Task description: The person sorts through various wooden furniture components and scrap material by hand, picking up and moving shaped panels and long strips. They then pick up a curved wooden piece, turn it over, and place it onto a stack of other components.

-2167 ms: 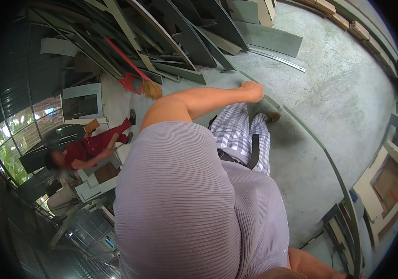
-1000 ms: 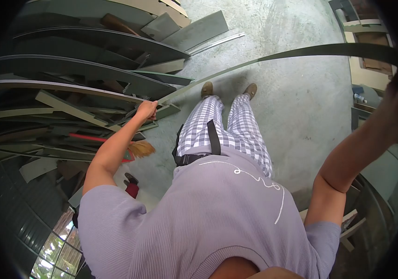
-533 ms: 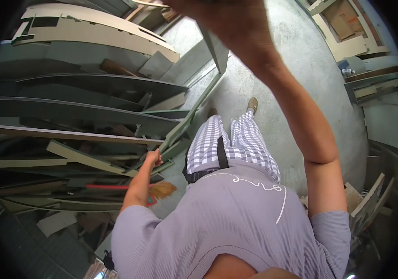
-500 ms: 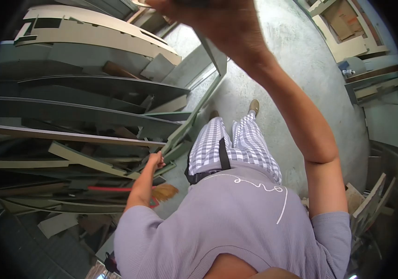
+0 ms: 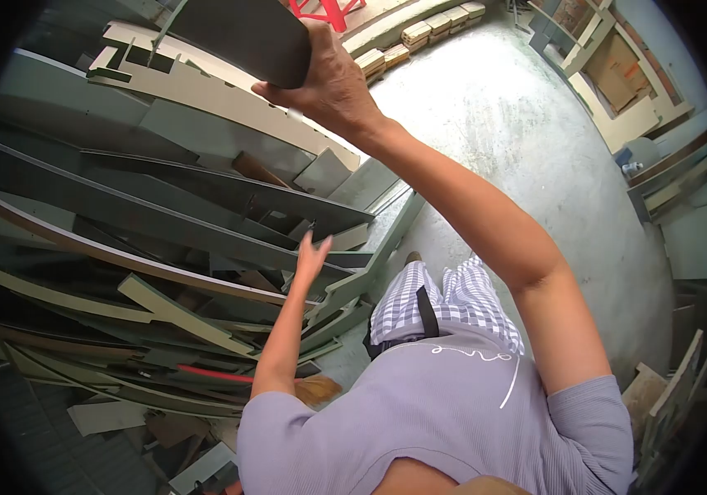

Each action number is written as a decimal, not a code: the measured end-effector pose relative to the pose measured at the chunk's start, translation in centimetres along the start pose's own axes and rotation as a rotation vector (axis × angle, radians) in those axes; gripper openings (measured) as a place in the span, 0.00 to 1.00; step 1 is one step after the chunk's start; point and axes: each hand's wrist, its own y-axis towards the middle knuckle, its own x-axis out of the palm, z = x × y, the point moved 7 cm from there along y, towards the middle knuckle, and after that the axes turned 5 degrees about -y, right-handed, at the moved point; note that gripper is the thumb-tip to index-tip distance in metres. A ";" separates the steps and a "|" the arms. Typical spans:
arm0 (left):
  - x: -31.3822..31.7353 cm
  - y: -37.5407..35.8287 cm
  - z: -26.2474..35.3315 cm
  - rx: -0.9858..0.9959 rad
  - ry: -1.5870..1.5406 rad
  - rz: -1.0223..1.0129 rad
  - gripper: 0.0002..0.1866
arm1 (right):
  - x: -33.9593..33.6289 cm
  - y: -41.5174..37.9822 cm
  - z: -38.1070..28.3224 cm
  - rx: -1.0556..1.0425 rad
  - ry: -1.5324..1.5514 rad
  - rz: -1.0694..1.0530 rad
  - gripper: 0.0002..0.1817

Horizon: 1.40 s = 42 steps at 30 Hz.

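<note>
Raised at the top of the head view, my right hand [image 5: 333, 87] is closed around the near end of a dark flat board [image 5: 242, 37]. The thumb lies along its lower side, and the board's far part runs out of the frame. My left hand [image 5: 312, 254] is lower down, fingers apart and empty, among the stacked boards. It is nearest the end of a long dark board [image 5: 279, 198]. A pale cut-out panel [image 5: 205, 87] lies under the held board in this view.
A green-edged rail [image 5: 390, 235] runs along the front of the stack. A red-handled broom [image 5: 316, 389] lies by my left arm. Bundled pale strips [image 5: 427, 33] and a red stool [image 5: 333, 12] are at the back. Panels [image 5: 617, 74] lean on the right.
My right hand has come lower and left in view, showing the dark board in its grip. My left hand has left the rail, reached forward and opened. The view has shifted too.
</note>
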 end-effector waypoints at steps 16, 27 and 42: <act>-5.9 10.6 27.7 0.404 -0.608 0.342 0.17 | -5.1 -6.0 3.1 0.030 -0.022 -0.366 0.42; -17.0 24.1 13.8 0.164 -0.940 0.359 0.20 | -33.3 -42.2 12.7 1.230 -0.188 -0.284 0.25; -15.1 19.4 7.4 -0.051 -0.961 0.659 0.25 | -38.8 -68.3 -2.0 2.021 -0.338 0.081 0.30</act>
